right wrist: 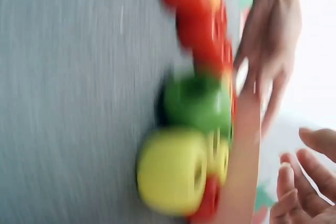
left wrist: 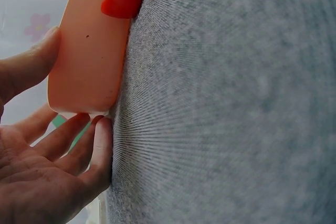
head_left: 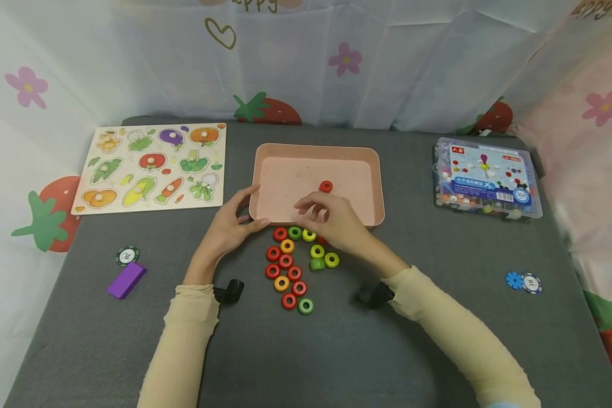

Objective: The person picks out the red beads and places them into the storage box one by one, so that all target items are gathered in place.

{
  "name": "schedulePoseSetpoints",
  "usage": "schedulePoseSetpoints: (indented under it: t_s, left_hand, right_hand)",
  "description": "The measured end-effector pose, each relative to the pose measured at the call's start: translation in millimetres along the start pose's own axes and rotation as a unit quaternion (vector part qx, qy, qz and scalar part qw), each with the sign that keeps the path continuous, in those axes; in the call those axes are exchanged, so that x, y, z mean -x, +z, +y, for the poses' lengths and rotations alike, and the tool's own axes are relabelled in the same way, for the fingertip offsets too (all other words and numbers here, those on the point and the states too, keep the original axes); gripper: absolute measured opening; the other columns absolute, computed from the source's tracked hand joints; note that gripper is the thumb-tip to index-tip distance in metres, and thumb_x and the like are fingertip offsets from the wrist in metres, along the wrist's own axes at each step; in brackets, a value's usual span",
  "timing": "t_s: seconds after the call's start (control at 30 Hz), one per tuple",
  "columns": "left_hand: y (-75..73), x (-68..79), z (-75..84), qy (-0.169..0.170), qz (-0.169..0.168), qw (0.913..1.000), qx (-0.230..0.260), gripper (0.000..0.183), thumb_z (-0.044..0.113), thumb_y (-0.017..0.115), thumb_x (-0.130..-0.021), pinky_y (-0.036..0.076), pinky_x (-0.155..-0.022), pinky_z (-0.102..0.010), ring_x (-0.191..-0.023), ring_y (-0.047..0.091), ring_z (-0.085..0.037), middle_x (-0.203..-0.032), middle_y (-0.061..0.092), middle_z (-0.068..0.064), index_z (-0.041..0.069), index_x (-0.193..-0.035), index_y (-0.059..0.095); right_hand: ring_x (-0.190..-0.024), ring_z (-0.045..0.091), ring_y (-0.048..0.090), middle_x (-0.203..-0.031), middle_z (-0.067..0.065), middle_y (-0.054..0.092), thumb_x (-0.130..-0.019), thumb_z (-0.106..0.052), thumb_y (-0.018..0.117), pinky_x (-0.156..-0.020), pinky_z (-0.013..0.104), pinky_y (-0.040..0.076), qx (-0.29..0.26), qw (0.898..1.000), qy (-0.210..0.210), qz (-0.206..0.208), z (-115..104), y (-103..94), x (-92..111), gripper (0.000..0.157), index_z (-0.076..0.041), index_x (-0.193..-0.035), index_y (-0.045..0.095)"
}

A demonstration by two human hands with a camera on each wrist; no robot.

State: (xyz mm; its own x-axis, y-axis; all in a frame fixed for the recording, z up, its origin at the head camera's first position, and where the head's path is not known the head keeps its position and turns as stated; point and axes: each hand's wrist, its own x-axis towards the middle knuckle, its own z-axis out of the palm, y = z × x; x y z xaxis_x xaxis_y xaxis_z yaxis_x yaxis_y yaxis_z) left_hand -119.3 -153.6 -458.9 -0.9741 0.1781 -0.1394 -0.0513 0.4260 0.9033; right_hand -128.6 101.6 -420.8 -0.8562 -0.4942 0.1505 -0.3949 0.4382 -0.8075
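A shallow pink tray (head_left: 316, 156) lies near the middle of the table. My left hand (head_left: 229, 224) holds its near left corner, thumb along the front wall and fingers around the left side; the left wrist view shows thumb and fingers on the tray (left wrist: 86, 72). My right hand (head_left: 336, 218) hovers over the front rim, fingers loosely bent with nothing between them. Inside the tray sits one red ring bead (head_left: 326, 186). In front of it are several ring beads: red (head_left: 272, 253), orange (head_left: 281, 283), yellow-green (head_left: 331, 260) and green (head_left: 305, 306). My right hand partly covers a red one.
A wooden vegetable puzzle board (head_left: 148, 170) lies at the back left. A clear plastic case (head_left: 489, 178) stands at the back right. At left are a purple block (head_left: 127, 280) and a poker chip (head_left: 127, 255); two chips (head_left: 531, 283) lie at right.
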Motion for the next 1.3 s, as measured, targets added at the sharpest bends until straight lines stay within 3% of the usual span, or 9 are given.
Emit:
schedulePoseSetpoints:
  t_s: [0.17, 0.37, 0.53, 0.7, 0.83, 1.07, 1.17, 1.3]
  left_hand:
    - [-0.4, -0.4, -0.7, 0.006, -0.001, 1.0000, 0.001, 0.077, 0.014, 0.077, -0.089, 0.043, -0.113, -0.048, -0.146, 0.035, -0.029, -0.159, 0.036, -0.013, 0.014, -0.155, 0.036]
    - [-0.7, 0.3, -1.1, 0.004, -0.005, 0.9999, 0.008, 0.079, 0.016, 0.078, -0.088, 0.042, -0.115, -0.048, -0.146, 0.035, -0.029, -0.158, 0.037, -0.013, 0.015, -0.155, 0.036]
    - [-0.3, 0.1, -1.9, 0.005, -0.004, 1.0000, 0.007, 0.079, 0.015, 0.078, -0.089, 0.041, -0.115, -0.049, -0.146, 0.036, -0.031, -0.157, 0.037, -0.015, 0.014, -0.155, 0.036]
    - [-0.4, -0.2, -1.8, 0.002, -0.003, 1.0000, 0.005, 0.079, 0.015, 0.078, -0.089, 0.042, -0.114, -0.049, -0.146, 0.035, -0.030, -0.158, 0.037, -0.014, 0.015, -0.155, 0.036]
    - [-0.7, -0.3, -0.6, 0.003, -0.005, 1.0000, 0.005, 0.079, 0.014, 0.078, -0.088, 0.043, -0.114, -0.049, -0.146, 0.036, -0.030, -0.158, 0.036, -0.014, 0.015, -0.156, 0.035]
    - [-0.3, -0.5, -2.0, 0.007, -0.004, 0.9999, 0.007, 0.078, 0.014, 0.078, -0.089, 0.042, -0.114, -0.050, -0.145, 0.036, -0.030, -0.157, 0.037, -0.015, 0.013, -0.155, 0.036]
    - [-0.5, -0.5, -2.3, 0.012, -0.003, 0.9999, 0.007, 0.078, 0.015, 0.078, -0.089, 0.042, -0.114, -0.050, -0.146, 0.036, -0.030, -0.158, 0.037, -0.015, 0.012, -0.155, 0.036]
    - [-0.8, -0.3, -0.8, 0.010, -0.004, 0.9999, 0.008, 0.077, 0.015, 0.078, -0.089, 0.043, -0.114, -0.049, -0.146, 0.035, -0.029, -0.158, 0.037, -0.014, 0.013, -0.154, 0.037]
  right_hand:
    - [-0.075, 0.014, 0.060, -0.104, 0.006, 0.072, -0.086, -0.013, 0.080, -0.065, 0.032, 0.053, -0.051, 0.994, -0.008, -0.091, -10, 23.0, 9, 0.030, -0.008, -0.114, 0.072]
    - [-0.062, 0.011, 0.052, -0.096, 0.002, 0.069, -0.087, -0.014, 0.079, -0.056, 0.021, 0.045, -0.002, 0.990, 0.008, -0.138, -12, 41.7, 14, 0.033, -0.011, -0.119, 0.072]
    - [-0.059, 0.012, 0.047, -0.091, -0.003, 0.068, -0.088, -0.018, 0.078, -0.054, 0.024, 0.039, 0.049, 0.989, 0.047, -0.134, -14, 51.6, 17, 0.032, -0.019, -0.120, 0.073]
    - [-0.082, 0.009, 0.056, -0.107, -0.005, 0.069, -0.087, -0.023, 0.080, -0.071, 0.025, 0.049, 0.105, 0.985, 0.065, -0.124, -16, 62.8, 18, 0.032, -0.022, -0.118, 0.074]
    - [-0.089, 0.011, 0.058, -0.106, -0.004, 0.070, -0.086, -0.025, 0.081, -0.077, 0.029, 0.053, 0.132, 0.982, 0.064, -0.116, -18, 68.2, 18, 0.030, -0.022, -0.115, 0.075]
    - [-0.087, 0.011, 0.061, -0.101, -0.007, 0.070, -0.085, -0.026, 0.082, -0.078, 0.027, 0.053, 0.101, 0.989, 0.027, -0.100, -17, 61.4, 14, 0.026, -0.020, -0.109, 0.076]
    - [-0.088, 0.012, 0.063, -0.100, -0.008, 0.070, -0.084, -0.026, 0.083, -0.079, 0.026, 0.053, 0.077, 0.995, 0.008, -0.071, -17, 52.2, 11, 0.024, -0.019, -0.107, 0.076]
    - [-0.077, 0.016, 0.062, -0.100, -0.009, 0.071, -0.083, -0.027, 0.083, -0.067, 0.026, 0.050, 0.071, 0.997, 0.011, -0.024, -17, 37.9, 4, 0.024, -0.020, -0.105, 0.077]
